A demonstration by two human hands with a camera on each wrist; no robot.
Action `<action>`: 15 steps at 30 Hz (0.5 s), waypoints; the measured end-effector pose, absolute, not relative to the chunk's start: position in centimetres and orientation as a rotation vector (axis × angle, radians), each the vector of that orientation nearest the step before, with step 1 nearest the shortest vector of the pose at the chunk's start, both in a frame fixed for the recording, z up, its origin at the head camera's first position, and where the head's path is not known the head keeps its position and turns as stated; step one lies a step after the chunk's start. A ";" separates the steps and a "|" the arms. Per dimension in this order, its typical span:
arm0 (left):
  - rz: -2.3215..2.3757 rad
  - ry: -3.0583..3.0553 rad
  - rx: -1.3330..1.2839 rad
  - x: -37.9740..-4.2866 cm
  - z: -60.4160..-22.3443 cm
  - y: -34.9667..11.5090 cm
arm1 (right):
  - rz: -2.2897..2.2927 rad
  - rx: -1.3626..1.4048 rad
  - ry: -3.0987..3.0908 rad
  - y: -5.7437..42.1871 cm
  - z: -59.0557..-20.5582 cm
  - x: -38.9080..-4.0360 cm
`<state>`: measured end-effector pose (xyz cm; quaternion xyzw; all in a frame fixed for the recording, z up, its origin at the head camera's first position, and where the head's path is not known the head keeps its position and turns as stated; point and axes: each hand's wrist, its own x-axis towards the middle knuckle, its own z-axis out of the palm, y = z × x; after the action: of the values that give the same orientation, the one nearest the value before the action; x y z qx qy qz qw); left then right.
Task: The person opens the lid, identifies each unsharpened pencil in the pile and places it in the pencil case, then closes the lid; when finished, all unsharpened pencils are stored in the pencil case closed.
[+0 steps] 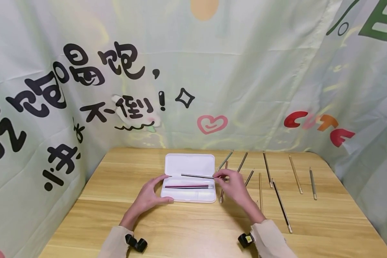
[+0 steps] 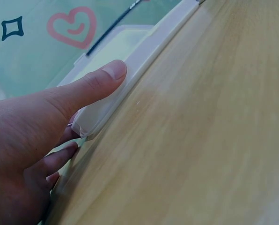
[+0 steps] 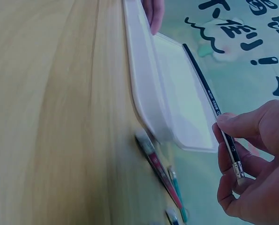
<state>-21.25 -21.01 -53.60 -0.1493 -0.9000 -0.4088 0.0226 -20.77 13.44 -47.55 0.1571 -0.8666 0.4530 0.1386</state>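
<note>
A white pencil case [image 1: 189, 165] lies open on the table, its lid tipped back. In its tray rest pencils [image 1: 188, 186], one of them reddish and one dark. My left hand [image 1: 152, 191] holds the left end of the case, thumb on the front edge and fingers around the side; the left wrist view shows the thumb [image 2: 95, 84] against the case's wall. Over the right part of the case, my right hand [image 1: 233, 184] pinches a black pencil [image 3: 202, 77] near its metal-banded eraser end. The pencil points left, above the tray.
Several loose pencils lie right of the case, among them a black one [image 1: 282, 208], a tan one [image 1: 295, 175] and a grey one [image 1: 313, 184]. A reddish pencil [image 3: 160, 173] lies close to the case's right end. Printed cloth [image 1: 245, 89] hangs behind the wooden table [image 1: 187, 229].
</note>
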 end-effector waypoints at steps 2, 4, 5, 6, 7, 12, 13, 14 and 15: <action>-1.263 -2.788 -0.460 -21.3 -53.7 -21.0 | 1.318 0.461 -2.526 12.8 -47.9 -21.2; -1.265 -2.790 -0.460 -21.3 -53.8 -21.0 | 1.321 0.470 -2.548 12.3 -48.2 -21.5; -1.266 -2.790 -0.460 -21.3 -53.8 -21.0 | 1.316 0.474 -2.559 12.0 -48.3 -21.7; -1.265 -2.790 -0.460 -21.3 -53.8 -20.9 | 1.312 0.475 -2.573 11.7 -48.5 -21.8; -1.266 -2.789 -0.461 -21.3 -53.8 -20.9 | 1.316 0.476 -2.585 11.4 -48.7 -21.9; -1.268 -2.770 -0.466 -21.4 -53.9 -21.0 | 1.350 0.474 -2.608 9.9 -49.1 -22.4; -1.266 -2.766 -0.469 -21.4 -53.9 -21.0 | 1.357 0.479 -2.607 9.5 -49.2 -22.5; -1.262 -2.764 -0.471 -21.4 -53.9 -21.0 | 1.359 0.488 -2.606 9.2 -49.3 -22.6; -1.258 -2.762 -0.473 -21.5 -53.9 -21.0 | 1.360 0.496 -2.605 8.9 -49.3 -22.6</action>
<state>-21.45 -20.98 -53.93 -0.1540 -0.8986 -0.4093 0.0349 -22.63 8.93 -49.35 0.1659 -0.8713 0.4548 0.0806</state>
